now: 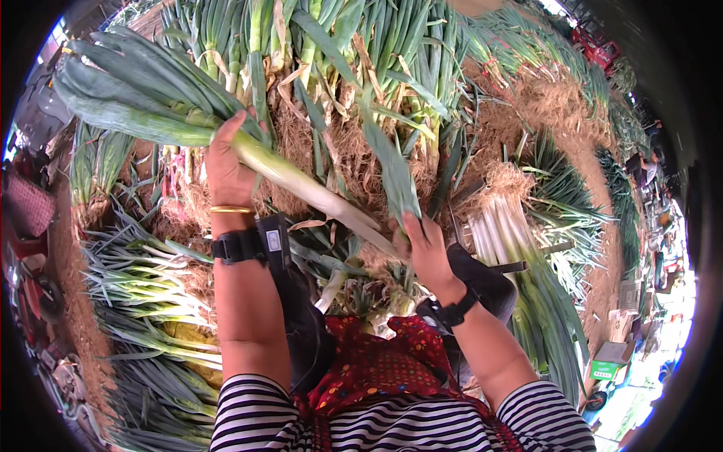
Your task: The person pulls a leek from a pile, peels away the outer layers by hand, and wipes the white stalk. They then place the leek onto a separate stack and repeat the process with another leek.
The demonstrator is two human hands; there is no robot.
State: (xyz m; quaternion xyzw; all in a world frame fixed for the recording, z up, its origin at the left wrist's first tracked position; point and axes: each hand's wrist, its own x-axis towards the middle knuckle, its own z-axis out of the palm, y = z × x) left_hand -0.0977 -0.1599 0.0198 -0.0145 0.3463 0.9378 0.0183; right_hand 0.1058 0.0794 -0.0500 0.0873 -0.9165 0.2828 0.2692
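A thick leek (pixel 297 181) lies slantwise before me, its green leaves at the upper left and its white stalk toward the middle. My left hand (pixel 232 162) is closed round it where the leaves meet the stalk. By the stalk's lower end, my right hand (pixel 428 252) pinches a long green leaf (pixel 392 169) that stands up from the fingers. Whether this leaf still joins the stalk, I cannot tell. The right fingers partly hide the stalk's tip.
Bundles of leeks (pixel 361 45) with brown roots stand just beyond my hands. Trimmed leeks (pixel 512 241) with white stalks lie at my right, and loose leeks (pixel 151 286) are heaped at my left. A green and white box (pixel 608 361) sits at the lower right.
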